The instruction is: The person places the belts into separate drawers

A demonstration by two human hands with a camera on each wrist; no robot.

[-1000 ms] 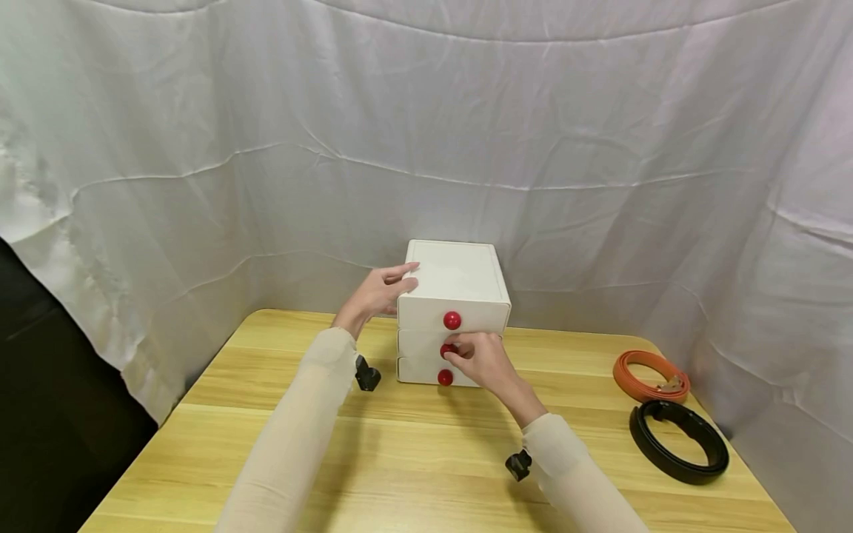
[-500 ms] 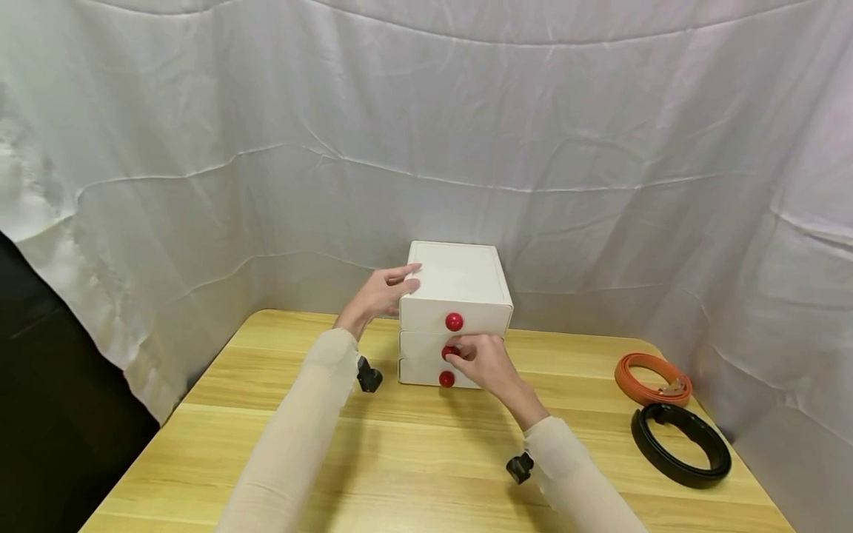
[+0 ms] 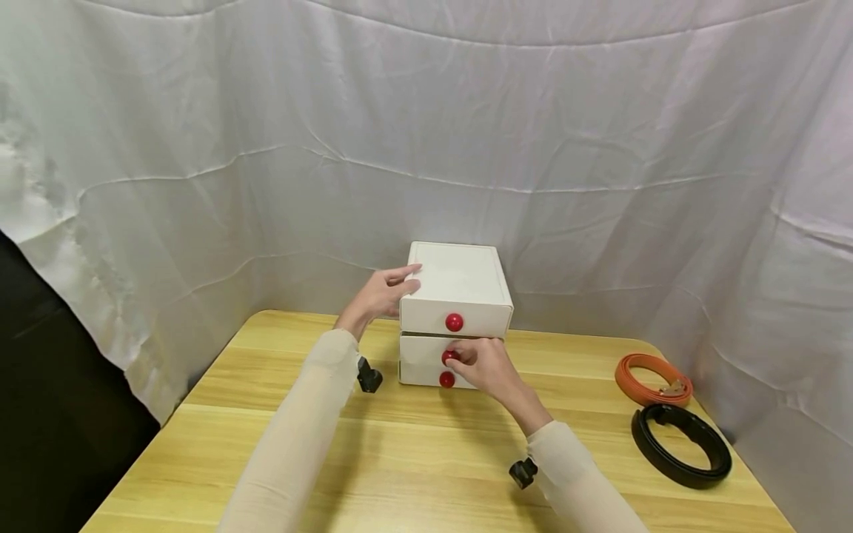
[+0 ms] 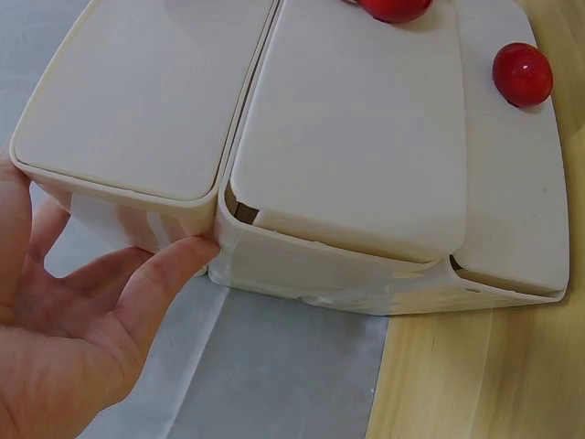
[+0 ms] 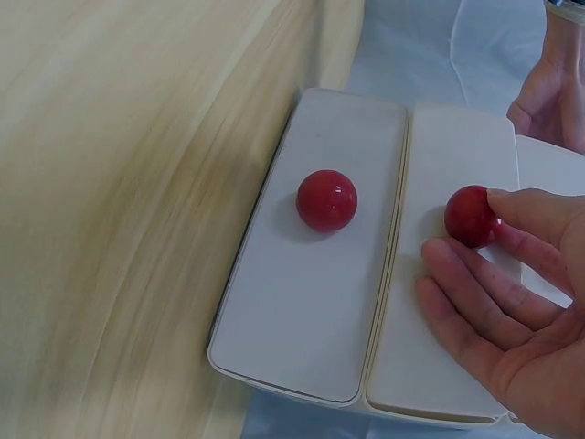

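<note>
The left hand (image 3: 383, 292) reaches in from the near left with its forearm stretched over the worktop (image 3: 373, 459) and rests against the upper left side of the white drawer unit (image 3: 460, 277). Its fingers lie straight across the top edge, and in the left wrist view the thumb (image 4: 160, 274) presses the side wall; the hand is flat and grips nothing. The right hand (image 3: 483, 363) comes in from the near right, wrist low, and its thumb and curled fingers pinch the middle red knob (image 5: 471, 217) of the middle drawer (image 3: 420, 349). The top red knob (image 3: 454, 322) sits above it, the bottom red knob (image 3: 446, 379) just below.

The drawer unit stands at the far middle of the worktop, against the white cloth backdrop (image 3: 426, 148). Compared with half a second ago, the middle drawer front now stands slightly forward of the top drawer, with a dark gap showing under it, and the right hand has drawn a little nearer. The left hand has not shifted.

At the right edge of the worktop lie an orange belt (image 3: 649, 376) and, nearer, a black belt (image 3: 680, 442), both coiled.
</note>
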